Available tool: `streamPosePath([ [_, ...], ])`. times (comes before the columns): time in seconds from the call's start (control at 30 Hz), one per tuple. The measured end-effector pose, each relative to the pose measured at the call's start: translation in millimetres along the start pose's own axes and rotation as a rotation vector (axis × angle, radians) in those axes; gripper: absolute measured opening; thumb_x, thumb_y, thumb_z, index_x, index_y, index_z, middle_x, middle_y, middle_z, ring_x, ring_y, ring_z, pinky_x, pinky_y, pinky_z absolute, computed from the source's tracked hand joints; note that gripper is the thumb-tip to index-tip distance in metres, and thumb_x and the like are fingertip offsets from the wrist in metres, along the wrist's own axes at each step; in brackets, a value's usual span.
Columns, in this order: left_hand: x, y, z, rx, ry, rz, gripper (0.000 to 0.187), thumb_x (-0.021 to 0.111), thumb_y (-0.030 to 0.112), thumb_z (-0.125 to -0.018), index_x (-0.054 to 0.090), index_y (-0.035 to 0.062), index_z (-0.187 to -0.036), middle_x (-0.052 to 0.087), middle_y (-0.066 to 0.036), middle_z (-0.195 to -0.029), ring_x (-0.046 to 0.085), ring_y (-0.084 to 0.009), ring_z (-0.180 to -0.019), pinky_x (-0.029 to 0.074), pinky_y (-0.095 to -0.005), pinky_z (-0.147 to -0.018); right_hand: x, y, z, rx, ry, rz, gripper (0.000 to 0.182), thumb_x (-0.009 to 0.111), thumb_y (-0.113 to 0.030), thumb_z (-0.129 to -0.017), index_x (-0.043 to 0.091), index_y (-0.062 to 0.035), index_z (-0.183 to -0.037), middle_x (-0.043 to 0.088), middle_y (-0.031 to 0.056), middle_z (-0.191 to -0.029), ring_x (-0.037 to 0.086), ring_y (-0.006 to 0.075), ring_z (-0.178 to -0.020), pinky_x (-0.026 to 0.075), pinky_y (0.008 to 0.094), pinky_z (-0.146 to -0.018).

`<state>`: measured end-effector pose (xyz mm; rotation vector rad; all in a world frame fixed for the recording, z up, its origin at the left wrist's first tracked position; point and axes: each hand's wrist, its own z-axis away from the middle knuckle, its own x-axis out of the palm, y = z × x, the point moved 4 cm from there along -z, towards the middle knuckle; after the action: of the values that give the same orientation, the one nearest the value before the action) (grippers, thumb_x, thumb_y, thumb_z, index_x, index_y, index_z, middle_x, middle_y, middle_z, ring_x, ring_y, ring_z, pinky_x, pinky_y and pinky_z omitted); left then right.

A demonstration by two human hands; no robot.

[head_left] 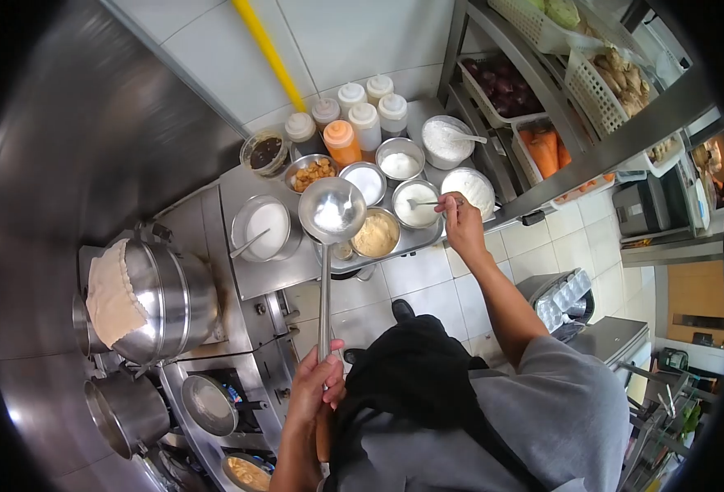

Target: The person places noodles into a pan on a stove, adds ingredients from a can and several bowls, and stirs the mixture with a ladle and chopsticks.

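My left hand [316,384] grips the long handle of a steel ladle [332,210], whose bowl hangs over the tray of seasoning bowls and holds some white powder. My right hand [460,220] reaches out and pinches a small spoon [424,202] that rests in a steel bowl of white powder [415,203]. Beside it sits a bowl of tan powder [376,234]. Other steel bowls with white powders [400,163] and a bowl of fried bits [313,172] stand on the same tray [415,239].
Squeeze bottles [365,119] line the wall behind the tray. A large cloth-covered pot [153,295] and smaller pots [128,410] sit at left by the stove. Shelves with baskets of vegetables [542,148] stand at right. A white-filled bowl [265,228] holds a spoon.
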<state>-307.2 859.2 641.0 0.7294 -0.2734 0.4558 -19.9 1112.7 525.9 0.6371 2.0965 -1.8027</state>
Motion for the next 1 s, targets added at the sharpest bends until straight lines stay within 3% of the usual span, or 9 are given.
streamPosePath([
  [0.3,4.6,-3.4,-0.3,-0.001,0.005,0.020,0.032,0.051,0.019,-0.100,0.051,0.0047,-0.128,0.037,0.002,-0.064,0.035,-0.0067,-0.042,0.032,-0.0246,-0.039,-4.0,24.1,3.4,0.125,0.076,-0.192,0.033,0.042,-0.022,-0.103,0.065,0.0001,-0.095,0.072,0.0106,-0.079,0.067,0.0204,-0.072,0.051,0.0334,-0.069],
  [0.47,4.6,-8.6,0.3,0.012,0.022,0.034,0.031,0.051,0.018,-0.100,0.050,0.0042,-0.128,0.038,0.001,-0.064,0.035,-0.0067,-0.043,0.033,-0.0245,-0.039,-16.5,32.5,5.8,0.227,0.088,-0.218,0.033,0.040,-0.023,-0.104,0.063,0.0005,-0.096,0.072,0.0095,-0.078,0.065,0.0169,-0.077,0.049,0.0308,-0.079],
  [0.67,6.7,-10.7,3.2,0.023,0.042,-0.015,0.031,0.051,0.018,-0.100,0.049,0.0030,-0.128,0.040,0.001,-0.066,0.036,-0.0066,-0.043,0.033,-0.0241,-0.040,-18.2,-22.6,2.8,0.196,0.020,-0.476,0.032,0.041,-0.023,-0.104,0.062,0.0003,-0.097,0.071,0.0095,-0.081,0.063,0.0152,-0.079,0.048,0.0304,-0.080],
  [0.7,7.4,-11.6,3.8,0.017,0.019,-0.036,0.032,0.052,0.018,-0.100,0.049,0.0027,-0.128,0.041,0.001,-0.066,0.036,-0.0067,-0.043,0.033,-0.0241,-0.041,-14.3,-39.9,5.0,0.233,-0.090,-0.474,0.031,0.042,-0.022,-0.104,0.063,-0.0002,-0.097,0.071,0.0087,-0.082,0.064,0.0144,-0.074,0.049,0.0302,-0.073],
  [0.73,8.4,-10.7,5.6,0.017,0.028,-0.029,0.032,0.052,0.018,-0.100,0.049,0.0027,-0.128,0.041,0.001,-0.066,0.036,-0.0067,-0.043,0.033,-0.0241,-0.041,-8.5,-59.4,7.8,-0.010,-0.077,-0.371,0.027,0.044,-0.020,-0.102,0.063,-0.0018,-0.097,0.071,0.0096,-0.082,0.064,0.0185,-0.065,0.050,0.0318,-0.064],
  [0.8,11.0,-8.9,9.9,-0.027,0.031,-0.043,0.032,0.052,0.018,-0.100,0.048,0.0025,-0.128,0.040,0.001,-0.066,0.036,-0.0068,-0.043,0.033,-0.0243,-0.040,-6.9,-93.1,13.9,-0.161,-0.063,-0.068,0.022,0.047,-0.017,-0.100,0.064,-0.0039,-0.098,0.071,0.0132,-0.085,0.066,0.0273,-0.062,0.051,0.0368,-0.060],
  [0.93,3.3,-16.8,14.0,-0.004,0.068,-0.032,0.032,0.052,0.019,-0.100,0.049,0.0028,-0.127,0.040,0.001,-0.065,0.035,-0.0069,-0.043,0.033,-0.0245,-0.040,25.0,-69.6,17.3,-0.176,-0.145,0.012,0.019,0.050,-0.017,-0.098,0.065,-0.0050,-0.098,0.069,0.0171,-0.086,0.067,0.0351,-0.069,0.052,0.0423,-0.065],
  [1.0,-2.9,-18.8,16.8,0.022,0.114,0.005,0.032,0.052,0.019,-0.100,0.050,0.0035,-0.127,0.039,0.001,-0.064,0.034,-0.0069,-0.042,0.032,-0.0247,-0.040,43.5,-64.3,28.0,-0.260,-0.258,0.200,0.019,0.051,-0.018,-0.096,0.066,-0.0053,-0.097,0.069,0.0181,-0.082,0.066,0.0377,-0.071,0.052,0.0460,-0.066],
])
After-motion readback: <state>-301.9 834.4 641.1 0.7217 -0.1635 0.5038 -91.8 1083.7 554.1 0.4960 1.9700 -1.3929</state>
